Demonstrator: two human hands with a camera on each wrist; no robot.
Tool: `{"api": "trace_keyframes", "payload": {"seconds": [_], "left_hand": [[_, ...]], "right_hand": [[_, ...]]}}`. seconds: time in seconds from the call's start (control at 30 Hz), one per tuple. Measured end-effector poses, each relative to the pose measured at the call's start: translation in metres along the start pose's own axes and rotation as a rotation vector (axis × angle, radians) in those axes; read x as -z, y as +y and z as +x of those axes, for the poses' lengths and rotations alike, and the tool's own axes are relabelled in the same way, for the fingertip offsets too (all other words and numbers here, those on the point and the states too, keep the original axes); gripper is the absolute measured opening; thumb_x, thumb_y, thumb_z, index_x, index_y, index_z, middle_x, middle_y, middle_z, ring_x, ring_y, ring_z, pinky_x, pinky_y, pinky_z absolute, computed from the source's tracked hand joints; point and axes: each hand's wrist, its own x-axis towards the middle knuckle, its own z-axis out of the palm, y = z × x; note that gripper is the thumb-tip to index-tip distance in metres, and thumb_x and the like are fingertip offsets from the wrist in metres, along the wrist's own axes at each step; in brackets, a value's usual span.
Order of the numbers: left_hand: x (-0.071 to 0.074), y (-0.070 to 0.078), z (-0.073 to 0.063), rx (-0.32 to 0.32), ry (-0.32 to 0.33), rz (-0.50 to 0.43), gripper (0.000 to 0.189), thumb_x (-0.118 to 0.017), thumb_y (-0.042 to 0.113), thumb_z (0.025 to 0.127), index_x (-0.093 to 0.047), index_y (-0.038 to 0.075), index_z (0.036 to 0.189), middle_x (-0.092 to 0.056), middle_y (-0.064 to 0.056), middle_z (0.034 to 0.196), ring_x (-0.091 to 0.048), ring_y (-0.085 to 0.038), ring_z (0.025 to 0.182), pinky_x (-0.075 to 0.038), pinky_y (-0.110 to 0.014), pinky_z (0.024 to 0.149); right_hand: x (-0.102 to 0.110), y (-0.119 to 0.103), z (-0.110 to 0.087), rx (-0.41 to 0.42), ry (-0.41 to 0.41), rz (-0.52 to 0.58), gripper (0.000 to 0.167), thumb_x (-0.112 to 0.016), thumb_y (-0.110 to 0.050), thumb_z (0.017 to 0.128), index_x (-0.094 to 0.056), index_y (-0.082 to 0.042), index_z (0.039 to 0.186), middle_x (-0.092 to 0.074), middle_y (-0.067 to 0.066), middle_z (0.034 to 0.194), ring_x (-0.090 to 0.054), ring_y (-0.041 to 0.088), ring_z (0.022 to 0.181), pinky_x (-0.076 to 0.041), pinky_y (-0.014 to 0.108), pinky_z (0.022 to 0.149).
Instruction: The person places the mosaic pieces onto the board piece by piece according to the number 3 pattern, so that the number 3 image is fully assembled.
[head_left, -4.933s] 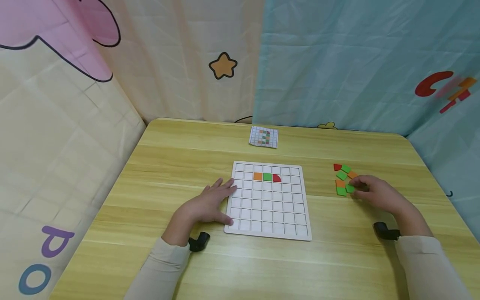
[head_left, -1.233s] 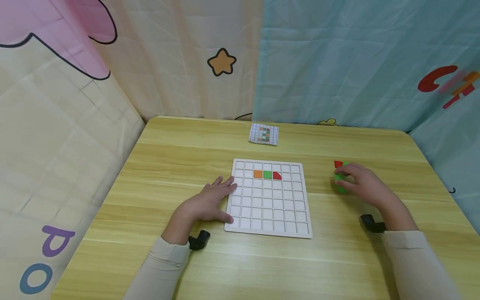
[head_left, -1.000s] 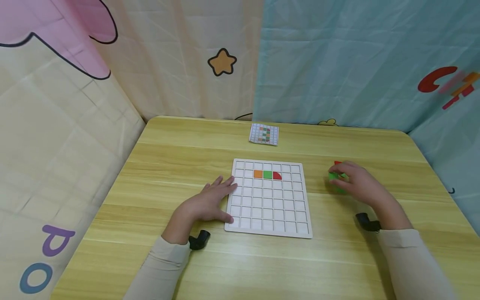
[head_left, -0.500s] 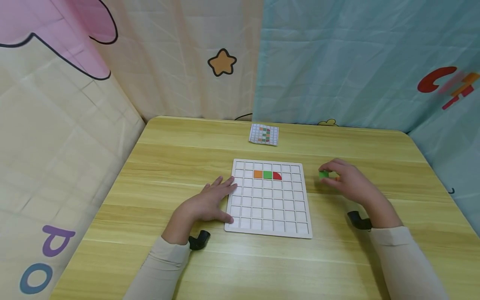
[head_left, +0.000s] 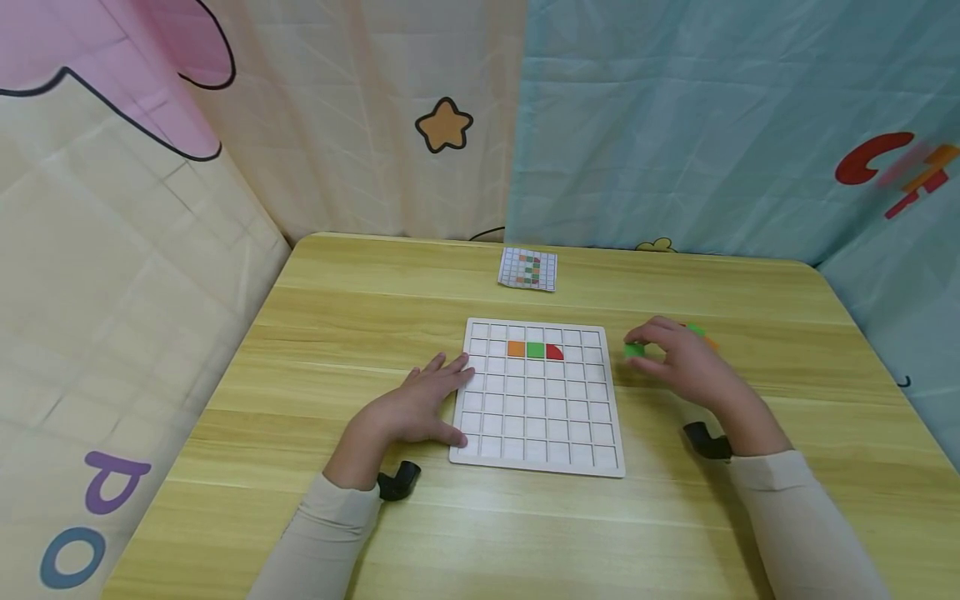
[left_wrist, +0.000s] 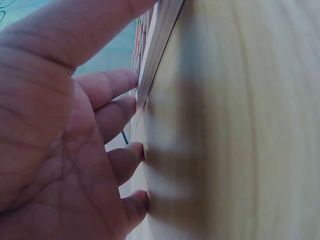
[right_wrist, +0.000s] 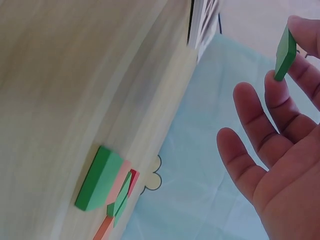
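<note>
- Tile [head_left: 633, 351], green and square, held in the right hand [head_left: 686, 358]; grip pinching it between thumb and fingertip, spare fingers standing apart from it.
- Position: just off the right side of the white grid board [head_left: 534, 408], strip of table [head_left: 360, 292] showing between. Height above that surface: cannot tell.
- Key relation: tile sits at the board-facing side of the grip, roughly level with the board's row of three pieces.
- Row, left to right: orange square [head_left: 516, 349], green square [head_left: 535, 350], red rounded piece [head_left: 554, 352]. Red one nearest the tile; two columns of cells between it and the board's right edge.
- Long axis: none worth noting, tile's sides look about equal.
- Left hand [head_left: 416, 408]: fingers spread, pinching nothing, thumb and some fingertips at the board's left edge. Well apart from the tile.
- Loose green piece [right_wrist: 99, 179], loose orange piece [right_wrist: 103, 230] and loose red piece [right_wrist: 133, 180] lie beyond the right hand, partly hidden by it from above.
- Printed card [head_left: 528, 268] at the back, past the board.
</note>
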Motion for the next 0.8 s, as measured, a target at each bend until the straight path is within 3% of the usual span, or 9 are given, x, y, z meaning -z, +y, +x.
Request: {"api": "trace_keyframes", "payload": {"seconds": [0.4,0.8], "left_hand": [[-0.001,-0.001,0.001,-0.001,0.003,0.011,0.098,-0.087,0.032,0.076,-0.033,0.015,0.157,-0.014,0.002,0.165,0.002,-0.027,0.152,-0.003,-0.052,0.12],[-0.001,-0.001,0.001,-0.002,0.006,0.004,0.098,-0.087,0.031,0.076,-0.033,0.015,0.156,-0.014,0.002,0.165,0.002,-0.027,0.152,-0.003,-0.052,0.12]], "right_hand": [[-0.006,-0.011,0.008,-0.055,-0.064,0.019,0.024,-0.073,-0.018,0.092,-0.069,-0.008,0.112,-0.062,0.005,0.109,-0.06,0.024,0.101,-0.053,0.046,0.086],[-0.012,-0.021,0.018,-0.021,-0.084,0.02,0.025,-0.075,-0.014,0.089,-0.069,-0.007,0.113,-0.062,0.004,0.109,-0.06,0.024,0.101,-0.052,0.046,0.087]]}}
